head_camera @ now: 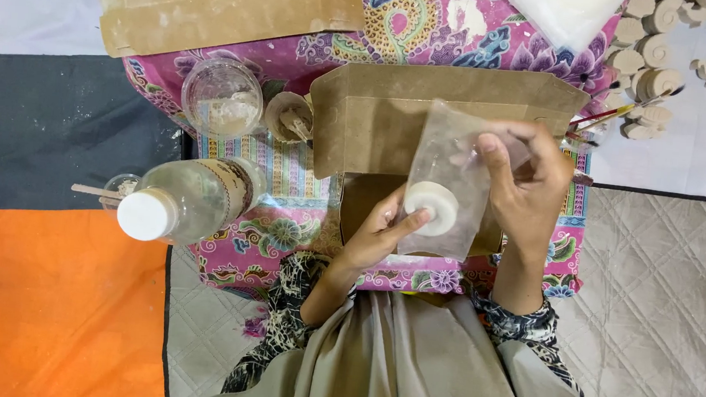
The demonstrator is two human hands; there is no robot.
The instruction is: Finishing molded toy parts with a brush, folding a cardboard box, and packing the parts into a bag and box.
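While a white-capped clear bottle [181, 200] is lying at the left, a white round disc [434, 207] is being pinched by the left hand [379, 234], and its clear plastic bag [448, 160] is being gripped by the right hand [522, 182] above an open cardboard box [376, 116].

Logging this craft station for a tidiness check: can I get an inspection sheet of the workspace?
Surface: low table under a pink floral cloth.
Job's things: clear plastic bag with a white round piece in it, over an open cardboard box.
Clutter: capped clear bottle, plastic cup, brushes, stacked spiral pieces.
Hands: left hand on the round piece; right hand pinching the bag.
Cables: nothing seen.
Surroundings: orange and dark mats, grey quilted mat.
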